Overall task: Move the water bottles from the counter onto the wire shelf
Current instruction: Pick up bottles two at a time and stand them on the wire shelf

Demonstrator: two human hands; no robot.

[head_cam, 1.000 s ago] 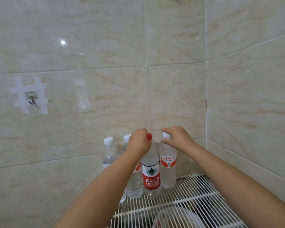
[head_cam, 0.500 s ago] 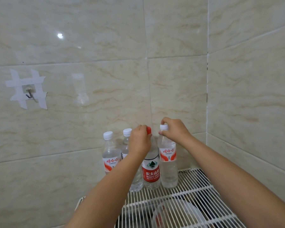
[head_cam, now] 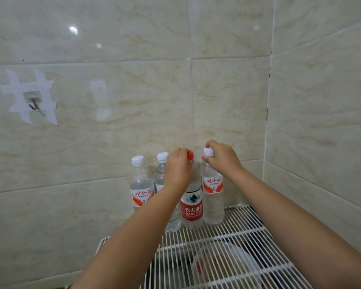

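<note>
— White-coated wire shelf [head_cam: 244,232], lower right of the frame: what stands on it?

— Four clear plastic water bottles in a row at its back edge, against the beige marbled wall tiles [head_cam: 133,126]. From the left: a white-capped bottle with an orange-and-white label [head_cam: 141,188], a second white-capped bottle [head_cam: 162,176] half hidden behind the forearm, a red-capped bottle with a red label [head_cam: 192,207], and another white-capped bottle with an orange label [head_cam: 213,192].

— And the hands?

— Both arms reach up from the bottom edge, forearms bare. The left hand [head_cam: 178,168] is curled around the red-capped bottle's neck, fingers closed on it just below the cap. The right hand [head_cam: 222,159] pinches the white cap of the rightmost bottle, wrist bent down.

— Anything else?

— A metal hook [head_cam: 34,105] taped to the wall at centre left, and a clear plastic container [head_cam: 225,265] blurred beneath the shelf wires.
</note>
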